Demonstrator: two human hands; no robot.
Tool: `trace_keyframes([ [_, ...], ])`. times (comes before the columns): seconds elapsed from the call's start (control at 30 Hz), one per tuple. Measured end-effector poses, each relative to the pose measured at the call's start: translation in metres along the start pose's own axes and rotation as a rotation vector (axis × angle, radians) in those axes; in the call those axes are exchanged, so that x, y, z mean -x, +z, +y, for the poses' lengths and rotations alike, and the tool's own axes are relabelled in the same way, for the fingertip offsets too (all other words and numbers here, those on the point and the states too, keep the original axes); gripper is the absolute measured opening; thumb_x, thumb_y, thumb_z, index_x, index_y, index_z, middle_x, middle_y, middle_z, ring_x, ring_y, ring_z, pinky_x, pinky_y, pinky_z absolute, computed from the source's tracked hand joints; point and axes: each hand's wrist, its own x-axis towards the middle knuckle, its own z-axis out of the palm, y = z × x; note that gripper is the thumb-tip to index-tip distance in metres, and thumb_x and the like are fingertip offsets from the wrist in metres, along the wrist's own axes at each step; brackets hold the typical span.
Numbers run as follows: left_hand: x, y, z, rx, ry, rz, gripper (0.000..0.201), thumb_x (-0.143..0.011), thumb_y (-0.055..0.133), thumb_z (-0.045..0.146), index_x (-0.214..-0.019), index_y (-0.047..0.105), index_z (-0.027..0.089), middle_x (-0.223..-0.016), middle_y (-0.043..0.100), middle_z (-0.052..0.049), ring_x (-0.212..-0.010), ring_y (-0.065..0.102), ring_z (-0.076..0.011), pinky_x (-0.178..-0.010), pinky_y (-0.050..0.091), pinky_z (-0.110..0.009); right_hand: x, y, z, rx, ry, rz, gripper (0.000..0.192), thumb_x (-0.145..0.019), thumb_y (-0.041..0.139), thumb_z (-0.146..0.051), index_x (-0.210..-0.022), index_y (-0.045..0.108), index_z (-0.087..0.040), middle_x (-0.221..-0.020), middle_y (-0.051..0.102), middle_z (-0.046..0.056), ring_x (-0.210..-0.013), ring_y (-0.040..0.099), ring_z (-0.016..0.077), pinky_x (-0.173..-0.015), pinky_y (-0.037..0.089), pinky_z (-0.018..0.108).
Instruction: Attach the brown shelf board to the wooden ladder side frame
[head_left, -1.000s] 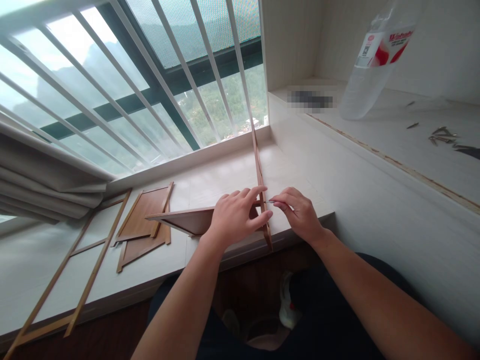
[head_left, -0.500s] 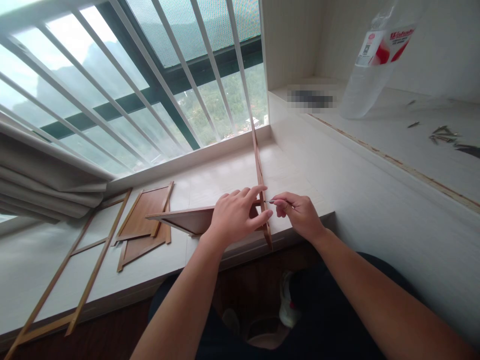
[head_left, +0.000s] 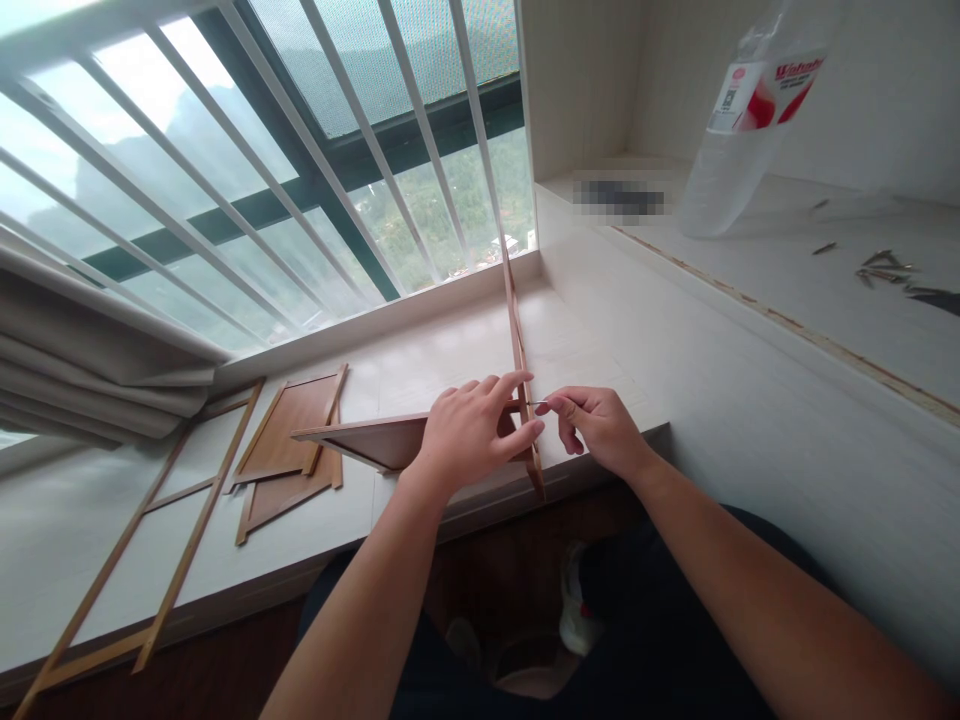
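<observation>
Two hands join thin wooden panels on a pale window ledge.

On the window ledge [head_left: 450,360], the left hand [head_left: 469,432] grips the flat brown panel [head_left: 360,440] against the upright side panel [head_left: 517,340]. The right hand [head_left: 600,428] pinches a small metal screw [head_left: 537,404], its tip touching the upright panel's outer face.

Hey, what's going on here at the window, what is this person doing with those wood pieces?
A person sits at a pale window ledge fitting thin wooden parts together. The left hand grips the joint where a brown wooden panel meets an upright wooden strip. The right hand pinches a small screw with its tip against that strip. More panels and a slatted frame lie flat to the left. A plastic bottle and loose screws sit on the higher shelf to the right.
</observation>
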Motion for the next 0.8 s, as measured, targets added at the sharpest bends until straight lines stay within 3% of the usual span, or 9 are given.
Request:
trace_keyframes([
  [0.4,-0.0001,0.0002,0.0006,0.012,-0.009,0.001,0.056,-0.096,0.040,0.067,-0.144,0.045,0.038,-0.122,0.071,0.000,-0.110,0.068,-0.0272,-0.090,0.048,-0.042,-0.0012,-0.0007,0.0023,-0.025,-0.011,0.019,0.043,-0.092,0.065,-0.056,-0.091,0.075,-0.014,-0.045,0.044,-0.006,-0.044,0.040,0.0068,-0.048,0.034,0.021],
  [0.8,-0.0002,0.0004,-0.0003,0.005,-0.008,0.005,0.057,-0.095,0.041,0.067,-0.144,0.045,0.038,-0.119,0.072,0.000,-0.107,0.068,-0.0263,-0.089,0.048,-0.040,-0.0012,-0.0044,-0.0006,0.039,-0.035,0.066,0.044,-0.091,0.065,-0.057,-0.091,0.077,-0.015,-0.049,0.044,-0.005,-0.048,0.043,0.0079,-0.050,0.037,0.022],
])
